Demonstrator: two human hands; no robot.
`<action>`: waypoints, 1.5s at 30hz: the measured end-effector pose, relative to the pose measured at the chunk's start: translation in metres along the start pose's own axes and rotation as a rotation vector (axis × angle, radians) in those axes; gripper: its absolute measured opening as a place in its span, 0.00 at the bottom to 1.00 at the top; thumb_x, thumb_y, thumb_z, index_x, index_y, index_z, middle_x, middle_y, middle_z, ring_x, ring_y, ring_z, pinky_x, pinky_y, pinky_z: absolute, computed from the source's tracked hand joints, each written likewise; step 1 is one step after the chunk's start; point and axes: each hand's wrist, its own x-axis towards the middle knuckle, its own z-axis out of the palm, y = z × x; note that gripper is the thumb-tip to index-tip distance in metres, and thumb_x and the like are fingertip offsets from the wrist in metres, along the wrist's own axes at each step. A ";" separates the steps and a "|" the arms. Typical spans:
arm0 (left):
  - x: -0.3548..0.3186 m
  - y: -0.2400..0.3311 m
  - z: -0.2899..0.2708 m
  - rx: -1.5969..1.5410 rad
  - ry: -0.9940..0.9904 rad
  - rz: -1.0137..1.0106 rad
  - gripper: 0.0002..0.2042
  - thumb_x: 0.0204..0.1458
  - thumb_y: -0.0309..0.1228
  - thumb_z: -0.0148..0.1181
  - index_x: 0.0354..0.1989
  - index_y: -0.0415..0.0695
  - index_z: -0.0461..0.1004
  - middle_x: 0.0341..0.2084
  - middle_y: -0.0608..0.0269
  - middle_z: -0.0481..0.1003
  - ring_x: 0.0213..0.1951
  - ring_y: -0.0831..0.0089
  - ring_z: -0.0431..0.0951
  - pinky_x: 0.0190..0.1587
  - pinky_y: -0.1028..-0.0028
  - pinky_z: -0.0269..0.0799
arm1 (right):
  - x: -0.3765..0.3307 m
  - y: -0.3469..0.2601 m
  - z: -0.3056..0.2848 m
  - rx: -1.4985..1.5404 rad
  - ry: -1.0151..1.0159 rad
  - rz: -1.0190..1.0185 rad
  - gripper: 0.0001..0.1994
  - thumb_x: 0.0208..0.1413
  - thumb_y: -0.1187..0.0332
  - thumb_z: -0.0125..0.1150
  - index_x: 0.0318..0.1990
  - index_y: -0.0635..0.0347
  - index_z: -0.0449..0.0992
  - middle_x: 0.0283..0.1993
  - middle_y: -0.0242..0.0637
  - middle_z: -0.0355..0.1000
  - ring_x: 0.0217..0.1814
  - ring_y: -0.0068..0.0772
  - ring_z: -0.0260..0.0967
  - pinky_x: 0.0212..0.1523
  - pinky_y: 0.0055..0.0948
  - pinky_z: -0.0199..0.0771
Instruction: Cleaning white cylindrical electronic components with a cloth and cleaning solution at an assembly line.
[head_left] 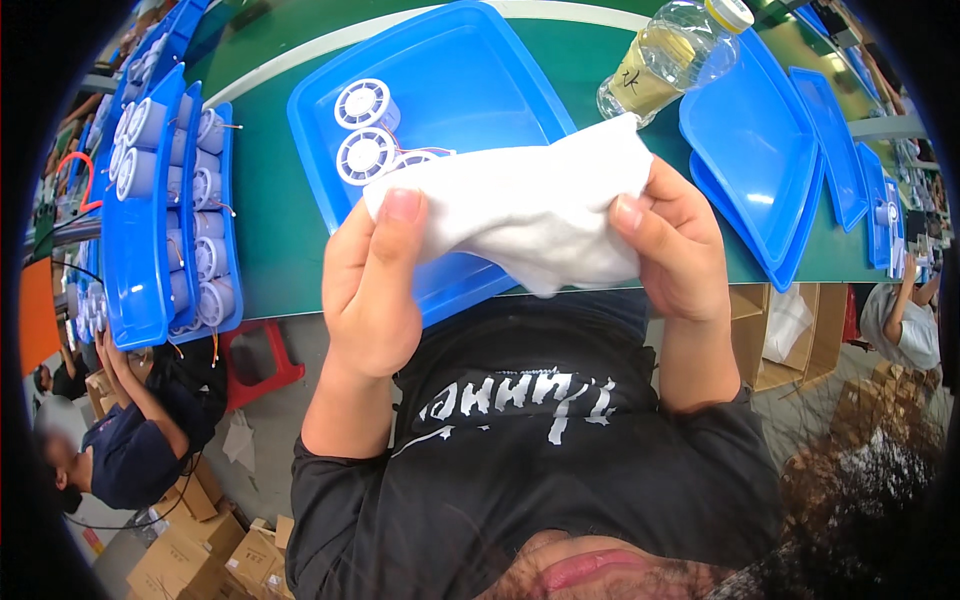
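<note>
A white cloth (520,205) is stretched between my two hands above the front part of a blue tray (455,75). My left hand (375,270) pinches its left end, thumb on top. At the other end my right hand (680,240) grips it, also with the thumb over the fabric. Inside the tray, beyond the cloth, lie white round fan-like parts: one (363,104) at the back, another (366,156) just nearer, and a third (415,160) partly hidden by the cloth. Thin wires run from them.
Stacked blue trays (140,260) with several similar white parts stand at the left. A clear bottle (665,65) with a yellowish label is beyond my right hand. More blue trays (760,150) lie right on the green table (262,200). A co-worker (135,455) sits left, near a red stool (262,365).
</note>
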 end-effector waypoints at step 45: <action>-0.023 0.016 0.013 0.218 0.004 0.009 0.34 0.52 0.12 0.53 0.66 0.41 0.48 0.55 0.44 0.65 0.48 0.64 0.78 0.43 0.76 0.74 | -0.037 -0.030 0.002 -0.587 0.169 -0.569 0.34 0.46 0.80 0.68 0.63 0.62 0.61 0.53 0.59 0.71 0.35 0.29 0.76 0.37 0.20 0.75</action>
